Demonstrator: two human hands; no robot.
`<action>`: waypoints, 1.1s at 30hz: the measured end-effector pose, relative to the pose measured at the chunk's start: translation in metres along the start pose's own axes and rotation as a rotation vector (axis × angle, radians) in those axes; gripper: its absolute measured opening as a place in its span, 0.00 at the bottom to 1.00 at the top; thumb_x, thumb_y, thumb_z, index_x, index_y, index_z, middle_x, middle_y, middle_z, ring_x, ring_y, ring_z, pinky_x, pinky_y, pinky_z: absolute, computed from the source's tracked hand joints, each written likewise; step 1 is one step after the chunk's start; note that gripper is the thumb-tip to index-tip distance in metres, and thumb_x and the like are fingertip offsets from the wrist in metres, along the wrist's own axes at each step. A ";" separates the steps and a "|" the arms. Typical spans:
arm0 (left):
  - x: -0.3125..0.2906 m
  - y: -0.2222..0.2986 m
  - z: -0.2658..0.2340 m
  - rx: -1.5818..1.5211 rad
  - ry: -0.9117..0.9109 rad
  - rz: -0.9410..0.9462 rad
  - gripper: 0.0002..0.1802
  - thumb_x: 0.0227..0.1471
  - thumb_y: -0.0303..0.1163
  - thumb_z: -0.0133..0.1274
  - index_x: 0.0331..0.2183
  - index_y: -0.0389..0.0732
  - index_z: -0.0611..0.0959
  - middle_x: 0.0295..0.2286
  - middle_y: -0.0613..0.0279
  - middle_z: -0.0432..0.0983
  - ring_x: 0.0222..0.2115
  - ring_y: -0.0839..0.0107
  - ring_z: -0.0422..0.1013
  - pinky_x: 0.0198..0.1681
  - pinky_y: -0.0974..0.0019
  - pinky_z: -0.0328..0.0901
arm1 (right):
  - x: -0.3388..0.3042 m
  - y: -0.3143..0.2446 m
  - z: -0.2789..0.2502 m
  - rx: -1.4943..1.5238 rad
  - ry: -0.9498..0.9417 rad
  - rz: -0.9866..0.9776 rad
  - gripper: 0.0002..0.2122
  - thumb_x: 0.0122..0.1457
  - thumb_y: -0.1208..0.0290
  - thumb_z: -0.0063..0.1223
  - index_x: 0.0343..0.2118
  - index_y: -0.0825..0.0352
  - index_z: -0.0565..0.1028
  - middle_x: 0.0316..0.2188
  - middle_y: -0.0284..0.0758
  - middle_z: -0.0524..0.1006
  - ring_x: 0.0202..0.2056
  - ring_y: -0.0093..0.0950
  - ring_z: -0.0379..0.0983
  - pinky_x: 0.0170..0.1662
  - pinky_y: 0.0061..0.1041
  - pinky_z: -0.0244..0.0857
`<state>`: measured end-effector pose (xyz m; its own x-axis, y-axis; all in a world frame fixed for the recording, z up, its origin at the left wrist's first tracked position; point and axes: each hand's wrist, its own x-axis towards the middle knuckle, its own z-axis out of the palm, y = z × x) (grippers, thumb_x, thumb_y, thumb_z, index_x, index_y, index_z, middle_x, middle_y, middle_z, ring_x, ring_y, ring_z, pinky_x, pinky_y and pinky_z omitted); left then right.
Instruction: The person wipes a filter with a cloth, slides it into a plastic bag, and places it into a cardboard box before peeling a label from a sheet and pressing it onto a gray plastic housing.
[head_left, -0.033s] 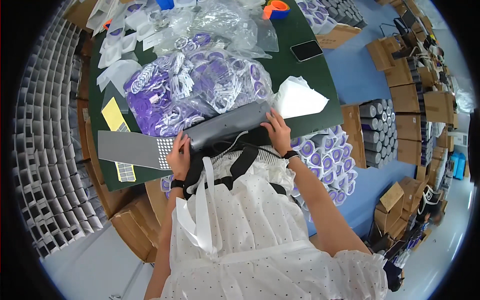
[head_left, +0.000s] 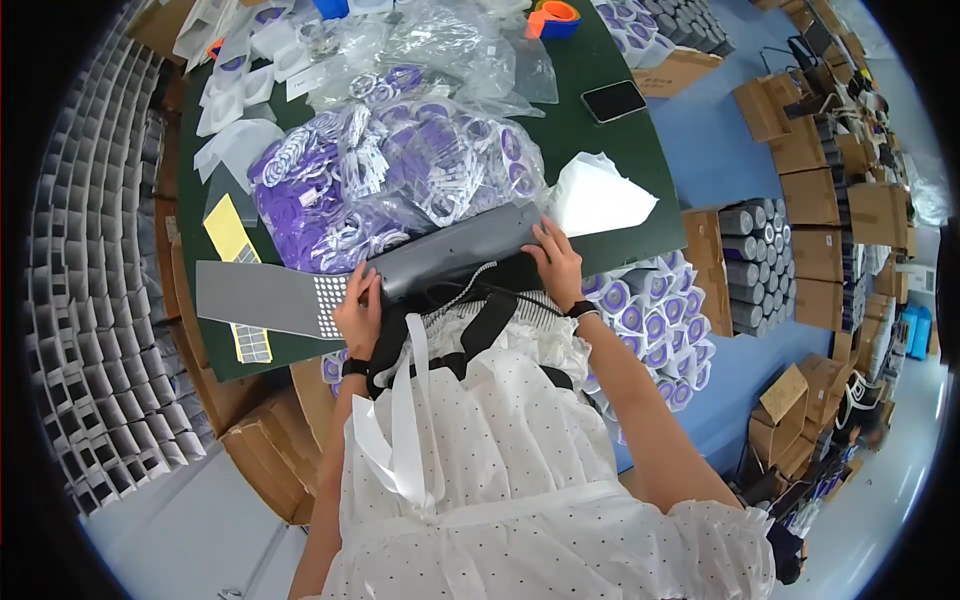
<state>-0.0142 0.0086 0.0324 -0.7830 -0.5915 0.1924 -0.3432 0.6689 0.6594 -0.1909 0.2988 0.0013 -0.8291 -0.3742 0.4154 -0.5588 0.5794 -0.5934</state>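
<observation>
A dark grey tube-shaped piece (head_left: 455, 246) lies slanted along the near edge of the table, held between my two hands. My left hand (head_left: 358, 312) is closed on its left end, thumb and fingers drawn together. At the other end, my right hand (head_left: 555, 264) grips it with bent fingers on top. A flat grey strip (head_left: 255, 296) with a panel of white dots (head_left: 331, 306) at its right end reaches my left fingers; whether it joins the tube is hidden. Just beyond the tube sits a clear bag of purple and white ring-shaped parts (head_left: 400, 170).
Yellow label sheets (head_left: 231, 229) stick out around the grey strip. A crumpled white sheet (head_left: 602, 195), a phone (head_left: 613, 101) and an orange-and-blue tape roll (head_left: 553, 18) lie on the dark green table (head_left: 650, 220). Boxes of grey cylinders (head_left: 756, 262) and wrapped purple-ended pieces (head_left: 655, 325) stand right.
</observation>
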 end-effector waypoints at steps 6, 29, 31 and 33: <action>0.006 -0.001 0.008 -0.207 0.055 -0.159 0.17 0.48 0.29 0.59 0.42 0.41 0.77 0.26 0.69 0.81 0.18 0.82 0.69 0.25 0.75 0.65 | -0.003 0.002 0.000 -0.102 -0.007 -0.012 0.16 0.48 0.67 0.63 0.40 0.62 0.77 0.45 0.37 0.75 0.39 0.33 0.76 0.37 0.27 0.72; 0.016 -0.034 0.010 -0.621 -0.122 -0.549 0.28 0.47 0.31 0.62 0.49 0.39 0.69 0.43 0.53 0.72 0.39 0.70 0.69 0.39 0.70 0.65 | 0.028 0.014 -0.003 0.502 -0.310 0.624 0.17 0.55 0.61 0.57 0.25 0.74 0.69 0.14 0.29 0.63 0.21 0.16 0.54 0.24 0.22 0.53; 0.018 -0.029 0.010 -0.624 -0.097 -0.525 0.27 0.48 0.32 0.61 0.49 0.38 0.69 0.42 0.53 0.73 0.39 0.70 0.69 0.40 0.69 0.66 | 0.029 0.009 -0.003 0.436 -0.291 0.615 0.18 0.54 0.60 0.57 0.25 0.74 0.69 0.14 0.30 0.64 0.21 0.17 0.55 0.24 0.22 0.54; 0.012 -0.022 0.003 -0.739 -0.106 -0.600 0.25 0.50 0.32 0.59 0.48 0.38 0.69 0.44 0.54 0.73 0.38 0.72 0.69 0.41 0.70 0.65 | 0.031 0.002 -0.006 0.371 -0.269 0.613 0.19 0.54 0.59 0.58 0.25 0.74 0.69 0.14 0.32 0.65 0.21 0.17 0.56 0.25 0.23 0.55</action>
<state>-0.0179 -0.0121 0.0180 -0.6386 -0.6750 -0.3697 -0.3172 -0.2069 0.9255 -0.2172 0.2928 0.0171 -0.9423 -0.2554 -0.2164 0.0721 0.4765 -0.8762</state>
